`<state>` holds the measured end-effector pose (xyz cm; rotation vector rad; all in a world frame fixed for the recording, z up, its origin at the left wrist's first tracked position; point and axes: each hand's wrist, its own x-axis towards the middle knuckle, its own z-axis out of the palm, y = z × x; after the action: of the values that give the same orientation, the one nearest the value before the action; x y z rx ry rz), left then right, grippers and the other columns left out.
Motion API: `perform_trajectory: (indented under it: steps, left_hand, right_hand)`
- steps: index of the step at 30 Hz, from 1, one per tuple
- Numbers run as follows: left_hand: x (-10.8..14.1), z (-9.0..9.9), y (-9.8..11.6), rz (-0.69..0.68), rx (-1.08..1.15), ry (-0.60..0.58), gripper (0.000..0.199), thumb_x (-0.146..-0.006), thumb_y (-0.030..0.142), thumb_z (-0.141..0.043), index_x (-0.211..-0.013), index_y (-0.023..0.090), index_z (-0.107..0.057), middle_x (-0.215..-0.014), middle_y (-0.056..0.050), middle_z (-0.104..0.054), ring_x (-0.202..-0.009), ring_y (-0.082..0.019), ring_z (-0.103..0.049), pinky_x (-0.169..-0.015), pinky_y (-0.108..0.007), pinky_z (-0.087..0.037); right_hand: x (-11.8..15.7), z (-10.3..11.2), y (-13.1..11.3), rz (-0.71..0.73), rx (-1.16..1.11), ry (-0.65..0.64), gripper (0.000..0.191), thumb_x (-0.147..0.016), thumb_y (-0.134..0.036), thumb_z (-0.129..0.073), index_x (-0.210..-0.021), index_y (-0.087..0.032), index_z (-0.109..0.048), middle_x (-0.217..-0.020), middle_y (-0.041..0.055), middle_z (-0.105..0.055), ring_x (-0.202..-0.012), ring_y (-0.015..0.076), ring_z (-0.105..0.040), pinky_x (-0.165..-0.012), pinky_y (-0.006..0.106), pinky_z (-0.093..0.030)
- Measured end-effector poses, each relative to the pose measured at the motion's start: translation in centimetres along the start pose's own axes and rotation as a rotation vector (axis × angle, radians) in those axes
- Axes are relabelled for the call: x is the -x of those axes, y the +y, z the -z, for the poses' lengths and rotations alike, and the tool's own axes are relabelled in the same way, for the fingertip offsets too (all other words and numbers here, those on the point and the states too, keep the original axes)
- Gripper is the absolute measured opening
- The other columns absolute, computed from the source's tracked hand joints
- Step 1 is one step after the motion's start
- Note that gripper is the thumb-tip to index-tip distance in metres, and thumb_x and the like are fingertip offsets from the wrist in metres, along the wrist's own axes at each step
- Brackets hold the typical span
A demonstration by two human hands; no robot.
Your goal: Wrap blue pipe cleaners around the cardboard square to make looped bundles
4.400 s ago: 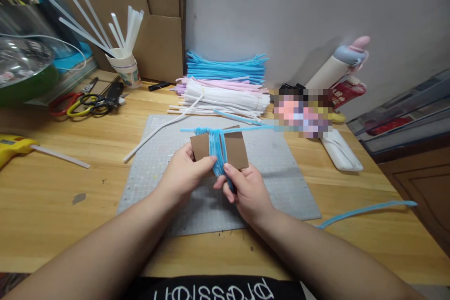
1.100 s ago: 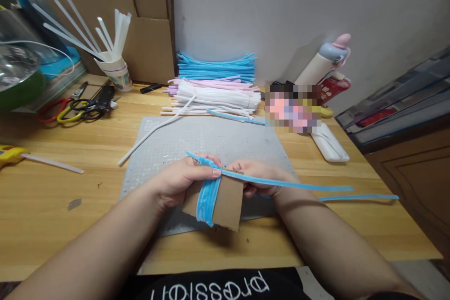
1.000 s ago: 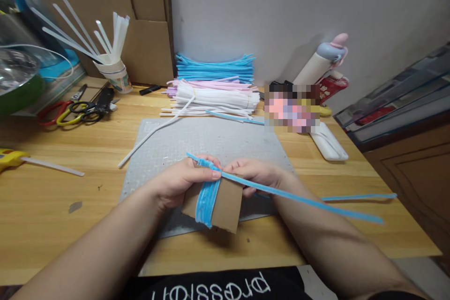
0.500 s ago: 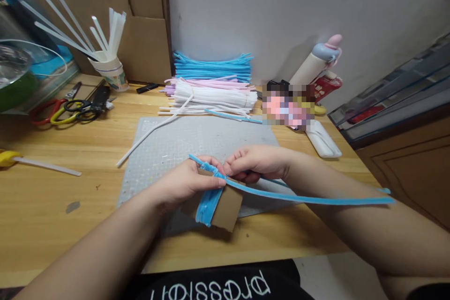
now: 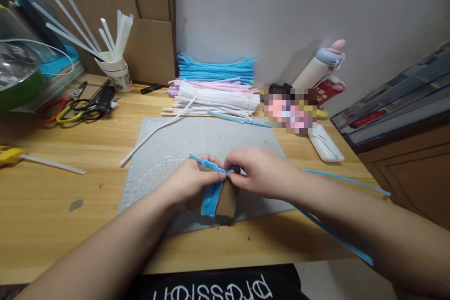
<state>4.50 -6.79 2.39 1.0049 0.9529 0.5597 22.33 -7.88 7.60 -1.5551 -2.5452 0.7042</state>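
My left hand (image 5: 195,176) grips a piece of brown cardboard (image 5: 228,199) with blue pipe cleaners (image 5: 211,199) wrapped round it in a band. Its thumb presses on the band's top edge, where a twisted blue length lies along the cardboard and one end sticks out at the left. Close beside the left thumb, my right hand (image 5: 246,171) pinches a blue pipe cleaner (image 5: 230,168) at the cardboard's upper edge. Two long blue ends reach out past my right forearm, one behind it and one below it. The fingers of the right hand are partly hidden.
A grey cutting mat (image 5: 168,150) lies under my hands. Bundled white (image 5: 218,101), pink and blue pipe cleaners (image 5: 216,69) sit against the wall. Scissors (image 5: 75,110), a cup of white sticks (image 5: 119,75) and a yellow glue gun (image 5: 10,155) are on the left, a bottle (image 5: 316,68) on the right.
My right hand has turned over and come down onto the pipe cleaner beside the left thumb. The long blue end that crossed over my right forearm now passes beneath it.
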Motion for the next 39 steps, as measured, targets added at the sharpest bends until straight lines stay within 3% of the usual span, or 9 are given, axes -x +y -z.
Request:
perform_trajectory:
  steps: [10, 13, 17, 23, 25, 29, 33, 36, 39]
  left_hand:
    - [-0.3, 0.1, -0.5, -0.001, -0.036, -0.019, 0.014, -0.065, 0.027, -0.074, -0.071, 0.017, -0.066, -0.066, -0.001, -0.064, -0.061, -0.015, -0.057, -0.062, -0.027, -0.041]
    - [-0.3, 0.0, -0.7, -0.026, -0.061, 0.002, 0.013, -0.065, 0.026, -0.074, -0.070, 0.018, -0.067, -0.066, -0.001, -0.065, -0.062, -0.016, -0.059, -0.061, -0.027, -0.043]
    - [-0.4, -0.2, -1.0, -0.046, -0.093, 0.074, 0.013, -0.064, 0.025, -0.074, -0.071, 0.018, -0.065, -0.066, -0.002, -0.066, -0.062, -0.016, -0.059, -0.062, -0.028, -0.044]
    - [-0.3, -0.7, -0.9, -0.092, -0.050, 0.216, 0.014, -0.062, 0.024, -0.074, -0.071, 0.018, -0.064, -0.065, -0.002, -0.066, -0.059, -0.016, -0.058, -0.057, -0.027, -0.043]
    - [-0.2, -0.8, -0.8, -0.124, -0.075, 0.291, 0.015, -0.063, 0.026, -0.074, -0.071, 0.019, -0.064, -0.063, -0.001, -0.065, -0.056, -0.015, -0.057, -0.055, -0.026, -0.042]
    - [-0.2, -0.7, -0.8, -0.210, -0.137, 0.433, 0.017, -0.066, 0.030, -0.074, -0.074, 0.019, -0.064, -0.068, -0.002, -0.067, -0.062, -0.015, -0.058, -0.059, -0.025, -0.044]
    - [-0.3, -0.5, -1.0, -0.242, -0.122, 0.451, 0.020, -0.068, 0.034, -0.073, -0.078, 0.020, -0.063, -0.071, -0.002, -0.067, -0.065, -0.016, -0.060, -0.060, -0.025, -0.045]
    - [-0.1, -0.6, -0.9, -0.273, -0.125, 0.454, 0.021, -0.070, 0.036, -0.072, -0.078, 0.019, -0.062, -0.071, -0.001, -0.067, -0.064, -0.016, -0.060, -0.061, -0.026, -0.045]
    - [0.2, -0.8, -0.6, -0.303, -0.126, 0.446, 0.021, -0.071, 0.035, -0.072, -0.079, 0.019, -0.062, -0.073, -0.002, -0.068, -0.066, -0.016, -0.061, -0.063, -0.026, -0.047]
  right_hand:
    - [-1.2, 1.3, 0.6, 0.106, 0.139, -0.126, 0.016, -0.080, -0.017, -0.057, -0.083, -0.021, -0.072, -0.088, 0.0035, -0.068, -0.073, 0.0150, -0.059, -0.057, 0.026, -0.032]
    - [-1.5, 1.2, 0.4, 0.041, 0.197, -0.167, 0.012, -0.077, -0.023, -0.059, -0.082, -0.021, -0.070, -0.079, 0.0042, -0.069, -0.067, 0.0164, -0.058, -0.053, 0.026, -0.029]
    - [-1.5, 0.4, -0.8, -0.061, 0.338, -0.117, 0.012, -0.077, -0.026, -0.059, -0.082, -0.020, -0.067, -0.070, 0.0071, -0.067, -0.059, 0.0192, -0.057, -0.049, 0.027, -0.024]
    - [-0.4, -1.5, -2.7, -0.188, 0.386, 0.034, 0.016, -0.085, -0.018, -0.046, -0.092, -0.015, -0.061, -0.075, 0.0116, -0.067, -0.063, 0.0237, -0.061, -0.049, 0.030, -0.025]
    - [0.0, -2.3, -2.8, -0.196, 0.346, 0.137, 0.015, -0.087, -0.019, -0.045, -0.090, -0.015, -0.060, -0.078, 0.0107, -0.067, -0.068, 0.0236, -0.061, -0.052, 0.030, -0.029]
    - [0.6, -4.1, -2.4, -0.126, 0.134, 0.407, 0.016, -0.091, -0.021, -0.042, -0.090, -0.016, -0.057, -0.088, 0.0086, -0.064, -0.083, 0.0224, -0.058, -0.067, 0.032, -0.040]
    - [0.4, -5.7, -1.6, -0.034, -0.147, 0.572, 0.013, -0.090, -0.018, -0.044, -0.083, -0.016, -0.055, -0.090, 0.0084, -0.058, -0.089, 0.0205, -0.054, -0.079, 0.033, -0.042]
    - [-0.2, -6.5, -0.9, -0.001, -0.375, 0.705, 0.012, -0.089, -0.018, -0.050, -0.078, -0.018, -0.056, -0.089, 0.0056, -0.055, -0.088, 0.0176, -0.052, -0.078, 0.031, -0.042]
    - [-0.8, -7.1, -0.4, -0.085, -0.544, 0.807, 0.006, -0.084, -0.018, -0.059, -0.078, -0.019, -0.059, -0.082, 0.0019, -0.054, -0.080, 0.0156, -0.050, -0.072, 0.028, -0.041]
